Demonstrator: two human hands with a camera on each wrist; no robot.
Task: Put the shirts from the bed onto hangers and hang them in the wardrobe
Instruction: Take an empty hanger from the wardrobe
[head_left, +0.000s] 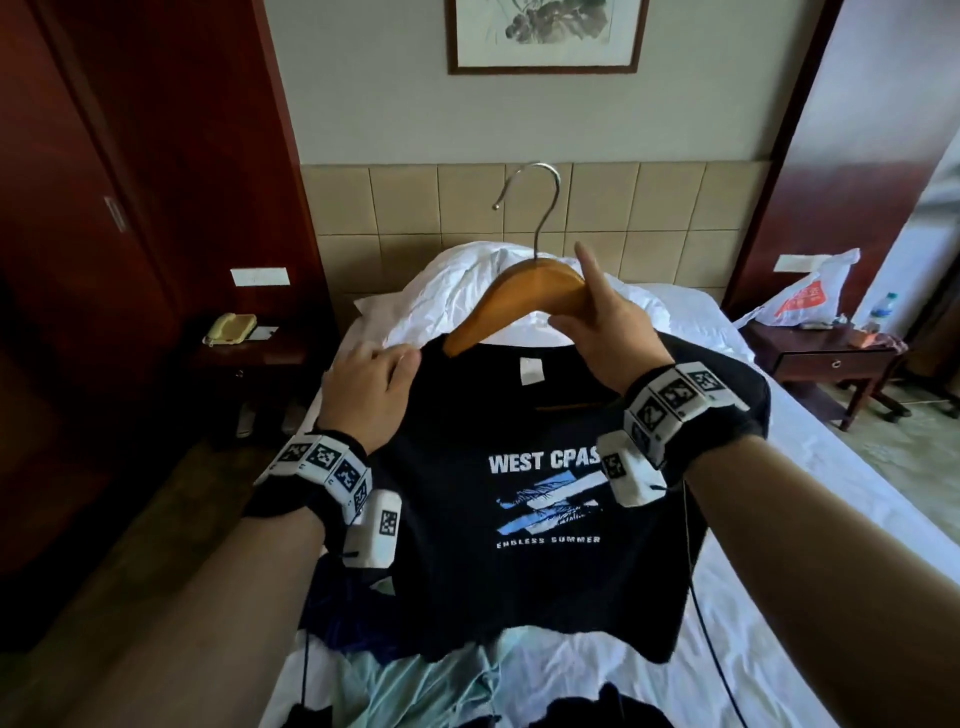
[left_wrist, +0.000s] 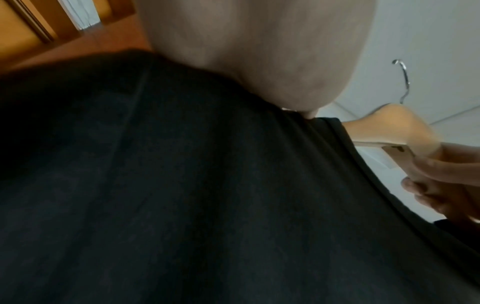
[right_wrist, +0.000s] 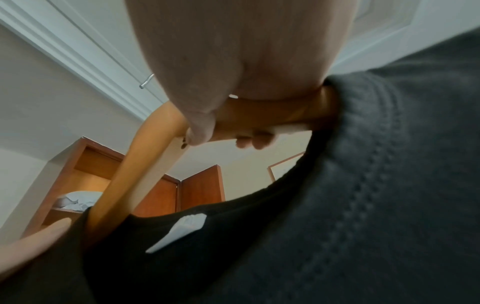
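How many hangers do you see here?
1. The wooden hanger is held up over the bed by the right hand, with both of its ends tucked into the black T-shirt's neck opening. Others may be out of sight.

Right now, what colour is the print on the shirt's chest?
White lettering with light blue and white stripes on the black shirt; clearest in the head view.

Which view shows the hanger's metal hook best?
The head view: the whole metal hook stands clear against the tiled wall. The left wrist view shows it small and distant at the right edge; the right wrist view shows only its tip beside the right hand.
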